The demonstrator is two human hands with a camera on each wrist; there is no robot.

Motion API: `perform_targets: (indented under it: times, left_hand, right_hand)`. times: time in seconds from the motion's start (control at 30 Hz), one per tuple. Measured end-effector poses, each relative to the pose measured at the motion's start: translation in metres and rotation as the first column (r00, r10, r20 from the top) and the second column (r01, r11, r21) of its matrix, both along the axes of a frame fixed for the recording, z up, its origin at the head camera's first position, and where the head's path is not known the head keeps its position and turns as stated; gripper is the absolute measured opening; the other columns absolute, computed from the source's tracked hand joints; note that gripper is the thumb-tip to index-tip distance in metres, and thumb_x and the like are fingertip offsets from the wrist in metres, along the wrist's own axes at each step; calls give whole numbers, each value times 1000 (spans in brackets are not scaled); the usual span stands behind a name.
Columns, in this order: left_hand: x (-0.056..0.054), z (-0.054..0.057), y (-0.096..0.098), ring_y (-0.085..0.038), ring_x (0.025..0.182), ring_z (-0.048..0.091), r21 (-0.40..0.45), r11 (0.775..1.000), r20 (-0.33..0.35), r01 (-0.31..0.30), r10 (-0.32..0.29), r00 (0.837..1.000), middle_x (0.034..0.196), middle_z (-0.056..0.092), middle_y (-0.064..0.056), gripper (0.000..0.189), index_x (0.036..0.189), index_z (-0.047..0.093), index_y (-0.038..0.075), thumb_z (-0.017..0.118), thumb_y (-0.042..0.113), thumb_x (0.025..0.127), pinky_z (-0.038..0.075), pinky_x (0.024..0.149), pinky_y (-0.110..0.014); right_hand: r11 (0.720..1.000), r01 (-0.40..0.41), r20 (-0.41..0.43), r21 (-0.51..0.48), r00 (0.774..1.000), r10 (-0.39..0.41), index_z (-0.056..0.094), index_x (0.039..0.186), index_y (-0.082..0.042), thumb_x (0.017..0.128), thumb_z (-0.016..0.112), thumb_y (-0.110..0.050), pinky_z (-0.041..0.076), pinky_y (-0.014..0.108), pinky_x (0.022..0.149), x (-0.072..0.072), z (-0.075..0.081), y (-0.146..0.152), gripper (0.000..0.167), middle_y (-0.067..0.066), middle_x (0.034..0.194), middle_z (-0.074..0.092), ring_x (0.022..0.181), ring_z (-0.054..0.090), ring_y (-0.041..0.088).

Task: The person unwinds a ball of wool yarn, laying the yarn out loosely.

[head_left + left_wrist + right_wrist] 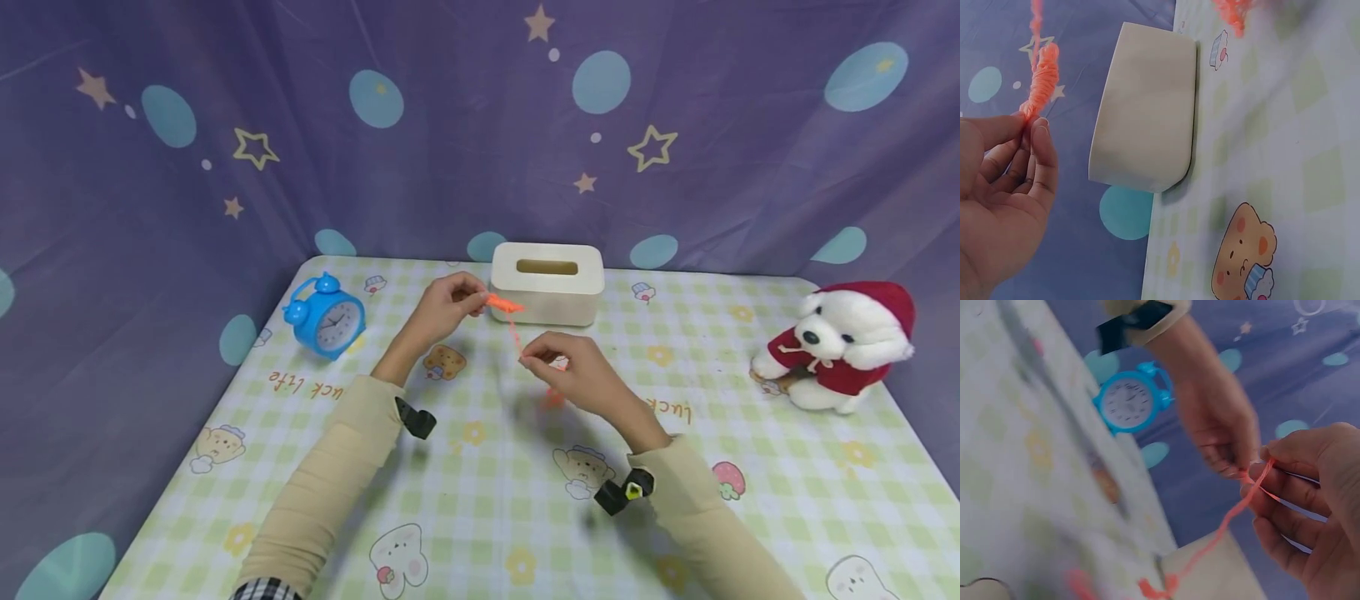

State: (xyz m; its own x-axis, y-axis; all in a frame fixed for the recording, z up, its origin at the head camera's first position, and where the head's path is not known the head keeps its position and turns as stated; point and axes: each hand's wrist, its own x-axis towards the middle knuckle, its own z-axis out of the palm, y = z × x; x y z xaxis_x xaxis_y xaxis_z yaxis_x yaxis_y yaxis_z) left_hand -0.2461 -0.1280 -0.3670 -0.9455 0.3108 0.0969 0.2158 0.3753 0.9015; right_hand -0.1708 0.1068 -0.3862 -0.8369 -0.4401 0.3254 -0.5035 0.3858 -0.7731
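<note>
A small wound bundle of orange yarn (1042, 84) is pinched at one end between the thumb and fingertips of my left hand (452, 298). From it a strand of yarn (514, 331) runs to my right hand (573, 372), which pinches the strand between thumb and fingers. Past the right hand the yarn hangs down, as the loose yarn (1222, 528) in the right wrist view shows. Some orange yarn (555, 397) is also visible just below the right hand in the head view. Both hands are raised above the table.
A cream tissue box (546, 302) stands behind the hands, near the table's back edge. At the left is a blue alarm clock (328, 317). A white plush dog (840, 342) in red clothes sits at the right. A checked cloth (465, 508) covers the table, with a purple curtain behind.
</note>
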Motion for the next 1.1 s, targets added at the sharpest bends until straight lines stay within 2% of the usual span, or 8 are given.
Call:
perform_targets:
  times: [0.1,0.23,0.43,0.57,0.73,0.93,1.1]
  left_hand:
    - [-1,-1,-1,-29,88,63,-1,1000,-2,-5,5,1000,93,65,-13,18,102,64,8,59,24,96,55,78,-33]
    - [-2,-3,-2,-32,89,63,2,1000,6,-8,8,1000,93,65,-13,18,102,63,7,60,23,96,55,78,-33]
    - [-3,-4,-3,-26,86,64,-8,1000,6,-23,23,1000,91,65,-9,17,102,63,7,60,23,96,55,78,-32]
    - [-2,-3,-4,-23,85,63,8,1000,11,-22,22,1000,92,65,-8,17,101,64,8,60,23,96,54,75,-32]
    - [0,-2,-4,-20,82,62,20,999,29,-26,25,999,90,65,-6,16,100,64,9,60,25,96,52,73,-30]
    - [-1,-2,-5,-20,81,62,19,999,24,-28,28,999,89,65,-8,17,101,64,8,61,24,96,53,72,-30]
    - [-3,-3,-7,-19,80,62,17,999,23,-36,35,999,89,65,-7,16,100,65,8,61,23,95,53,72,-29]
  right_hand:
    - [997,46,-43,-57,998,-48,71,91,-19,91,67,-22,53,28,70,3,9,11,5,-4,85,70,77,63,8]
    - [984,145,-74,-107,985,-153,72,93,-14,90,68,-16,51,22,73,4,16,29,5,0,87,71,77,63,6]
    - [951,277,-61,-135,956,-287,70,94,-2,90,66,-6,47,14,76,12,29,55,7,11,84,70,76,62,0]
    - [927,346,-52,-142,933,-356,68,94,4,92,63,-5,47,12,77,19,38,67,10,19,84,67,76,64,3]
    - [890,427,-15,-160,900,-435,67,96,5,93,63,-9,48,11,76,20,36,84,14,17,86,67,79,64,3]
    - [845,509,15,-165,858,-514,68,98,2,93,64,-15,46,9,76,17,27,105,18,2,85,68,78,62,-1]
    - [814,556,38,-165,829,-558,69,100,0,93,64,-18,46,7,73,12,19,122,20,-5,83,67,78,61,-2]
